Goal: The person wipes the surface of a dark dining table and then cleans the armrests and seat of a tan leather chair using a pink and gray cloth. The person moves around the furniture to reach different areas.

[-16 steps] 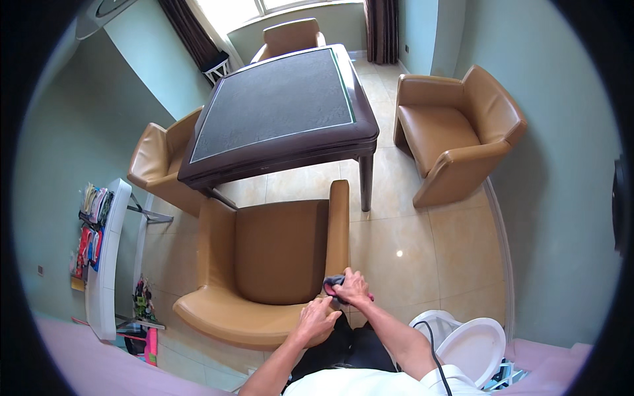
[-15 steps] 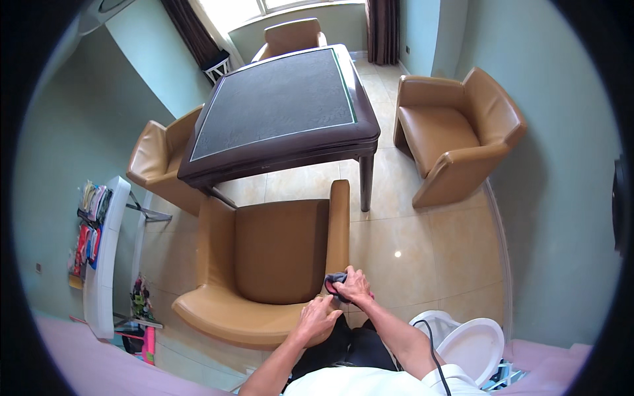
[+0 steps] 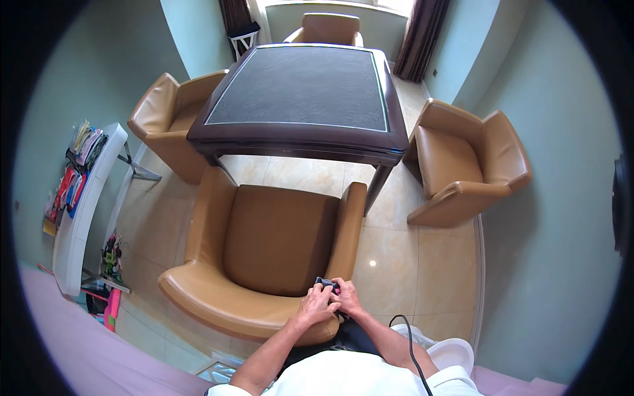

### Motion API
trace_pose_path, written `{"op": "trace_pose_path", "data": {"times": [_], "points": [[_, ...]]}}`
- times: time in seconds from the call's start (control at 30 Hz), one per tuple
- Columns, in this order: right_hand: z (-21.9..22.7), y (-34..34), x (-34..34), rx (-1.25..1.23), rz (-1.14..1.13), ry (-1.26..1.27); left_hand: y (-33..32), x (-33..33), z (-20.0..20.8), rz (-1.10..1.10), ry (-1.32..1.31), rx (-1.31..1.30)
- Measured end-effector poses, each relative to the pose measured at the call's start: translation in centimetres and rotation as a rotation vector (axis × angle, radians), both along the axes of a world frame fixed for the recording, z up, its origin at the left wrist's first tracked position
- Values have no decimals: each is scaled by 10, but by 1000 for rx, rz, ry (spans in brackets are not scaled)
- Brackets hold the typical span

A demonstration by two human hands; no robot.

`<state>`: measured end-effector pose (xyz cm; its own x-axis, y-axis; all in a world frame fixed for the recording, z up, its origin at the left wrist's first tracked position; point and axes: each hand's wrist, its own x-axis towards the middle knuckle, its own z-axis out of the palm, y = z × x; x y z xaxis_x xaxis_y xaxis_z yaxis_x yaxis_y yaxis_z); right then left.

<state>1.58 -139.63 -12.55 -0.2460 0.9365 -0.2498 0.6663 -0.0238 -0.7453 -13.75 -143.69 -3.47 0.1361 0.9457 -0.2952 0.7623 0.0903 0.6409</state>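
Note:
A tan leather armchair (image 3: 281, 241) stands right in front of me, its rounded back toward me. Above the chair's near right corner, where arm and back meet, my two hands come together at a bunched dark grey-blue cloth (image 3: 324, 282) with a bit of pink. My right hand (image 3: 346, 297) is closed round the cloth from the right. From the left, my left hand (image 3: 317, 305) presses its bent fingers on the same cloth and touches the right fingers. Much of the cloth is hidden under the hands.
Beyond the armchair is a dark square table (image 3: 297, 89). Other tan armchairs stand left (image 3: 173, 122), right (image 3: 462, 158) and behind it. A white side table (image 3: 92, 204) with folded cloths lines the left wall. A white plastic basin (image 3: 454, 353) and a black cable (image 3: 411, 346) are at my right.
My left hand has moved from the chair's back to the cloth, meeting the right hand. The cloth is more bunched. My view has turned, shifting the room in the picture.

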Motion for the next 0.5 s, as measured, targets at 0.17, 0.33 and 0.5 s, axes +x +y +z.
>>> {"op": "trace_pose_path", "data": {"times": [0.17, 0.33, 0.5], "points": [[5, 13, -5, 231, 248, -144, 19, -11, -12, -23, -74, -112], [10, 47, -10, 371, 397, -153, 48, -17, -28, -10, -116, -270], [6, 121, -7, 408, 509, -78, 89, 14, -45, 254, 32, -41]]}}
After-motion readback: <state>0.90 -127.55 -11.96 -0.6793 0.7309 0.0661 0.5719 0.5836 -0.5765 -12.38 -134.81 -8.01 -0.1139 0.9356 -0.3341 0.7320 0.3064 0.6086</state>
